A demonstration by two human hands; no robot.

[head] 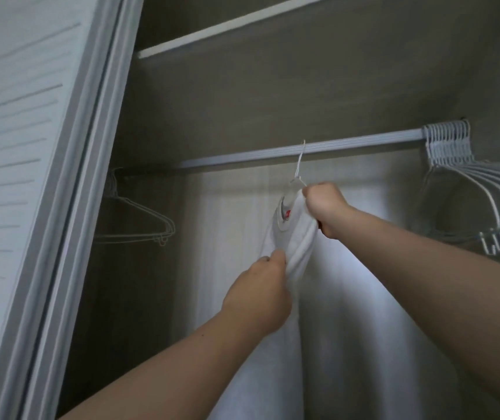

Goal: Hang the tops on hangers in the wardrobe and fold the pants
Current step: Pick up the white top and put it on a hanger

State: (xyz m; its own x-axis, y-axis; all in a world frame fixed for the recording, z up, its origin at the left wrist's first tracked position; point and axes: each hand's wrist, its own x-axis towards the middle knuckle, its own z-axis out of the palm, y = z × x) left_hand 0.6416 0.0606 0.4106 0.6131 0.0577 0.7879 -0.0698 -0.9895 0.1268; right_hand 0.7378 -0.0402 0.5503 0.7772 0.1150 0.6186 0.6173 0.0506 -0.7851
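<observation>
The white top (291,234) hangs on a white hanger (298,165) mid-wardrobe, with the hook up at the rail (363,145); I cannot tell whether it sits fully over it. My right hand (327,207) is curled tight round the shoulder cloth just under the hanger's neck, and my left hand (260,295) pinches a bunched fold lower down. To do this well I'd seat the hook properly, then tug each shoulder square so the collar centres and nothing slips. Spare hangers (460,165) crowd the rail's right end and wire hangers (139,219) hang at its left. A shelf (227,31) runs above, and the sliding door (15,147) stands to my left.
</observation>
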